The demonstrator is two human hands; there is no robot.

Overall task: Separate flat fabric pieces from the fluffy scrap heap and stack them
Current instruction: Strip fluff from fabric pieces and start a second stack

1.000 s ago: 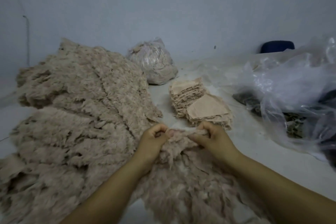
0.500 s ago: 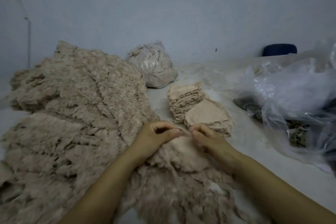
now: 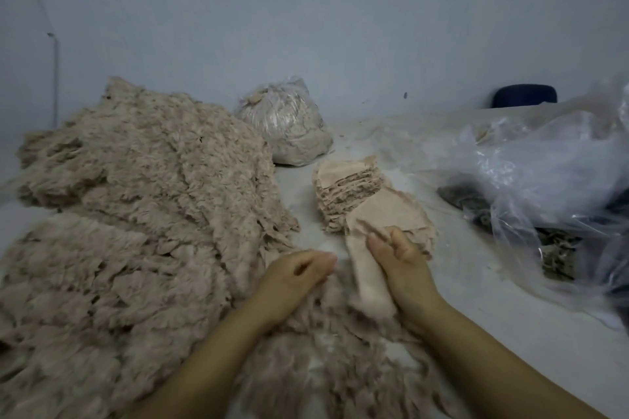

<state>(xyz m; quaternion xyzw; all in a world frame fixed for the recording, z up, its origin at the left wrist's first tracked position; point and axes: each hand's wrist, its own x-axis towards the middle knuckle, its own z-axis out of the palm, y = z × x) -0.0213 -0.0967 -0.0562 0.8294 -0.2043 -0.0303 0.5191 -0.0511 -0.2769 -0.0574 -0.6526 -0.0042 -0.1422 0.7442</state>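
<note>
Fluffy scrap heap (image 3: 136, 214): I log it at far left, a wide beige mound covering the worktop (image 3: 476, 316) from the back wall down to my near edge, its bulk unchanged over the last second.

Left hand (image 3: 296, 279): I see it low on the heap's near fringe, fingers loosely curled; a moment ago it pinched the same tuft as the other hand, now the two have parted. Whether it keeps any fluff between its fingertips I cannot tell, the frame being blurred there.

Flat fabric piece (image 3: 366, 269): newly freed from the fluff, smooth side showing, it hangs as a long strip between the two hands, its upper end reaching toward the stack.

Right hand (image 3: 398, 262): fingers and thumb clamped on the piece's right edge, it has lifted forward from the heap to just short of the stack.

Stack (image 3: 357, 201): flat pieces piled in two overlapping lots, just beyond the right hand.

Reading: separation of this piece looks done; laying it on the stack remains.

Clear plastic bags (image 3: 544, 173): far right, untouched.
</note>
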